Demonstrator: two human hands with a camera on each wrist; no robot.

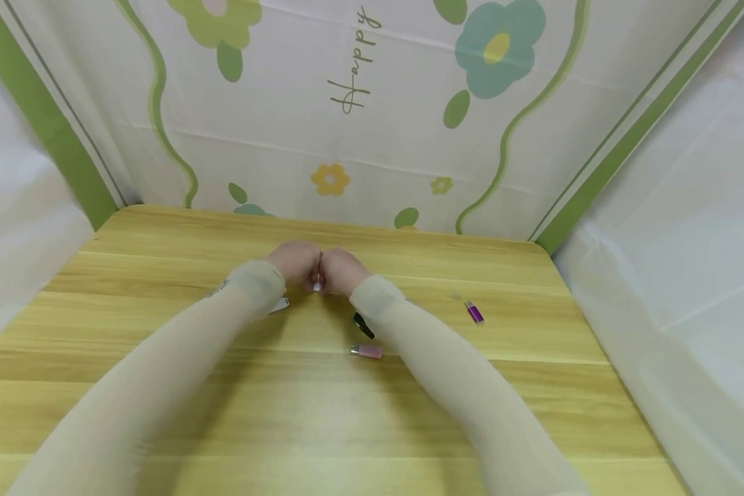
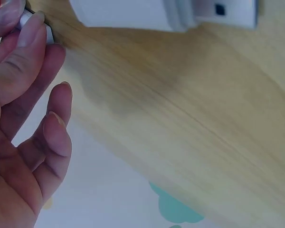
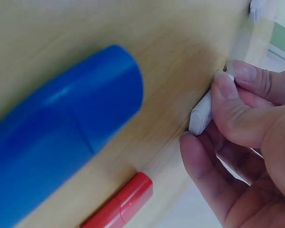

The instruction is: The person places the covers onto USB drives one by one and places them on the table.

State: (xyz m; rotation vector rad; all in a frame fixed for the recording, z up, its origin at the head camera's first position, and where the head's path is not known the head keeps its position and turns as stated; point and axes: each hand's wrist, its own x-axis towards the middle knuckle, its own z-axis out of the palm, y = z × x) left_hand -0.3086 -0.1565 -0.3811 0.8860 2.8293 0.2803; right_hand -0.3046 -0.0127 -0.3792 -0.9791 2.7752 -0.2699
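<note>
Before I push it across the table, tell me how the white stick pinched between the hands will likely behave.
The white stick is probably stiff: its visible edges run straight. It looks light, being small beside the fingers. With its flat, angular end, it would likely slide rather than roll.

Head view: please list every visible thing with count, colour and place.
Held piece: one, white, between hands
White piece: one, white, by left sleeve
Dark stick: one, blackish, by right sleeve
Pink stick: one, pink, table's middle
Purple stick: one, purple, table's right
Grey thing: one, grey, beyond left sleeve, unclear
Table: one, light wood, below
Printed cloth: one, white floral, behind table
Side sheets: two, white, both sides
Sleeves: two, cream, forearms
Left hand and right hand: two, at held piece
</note>
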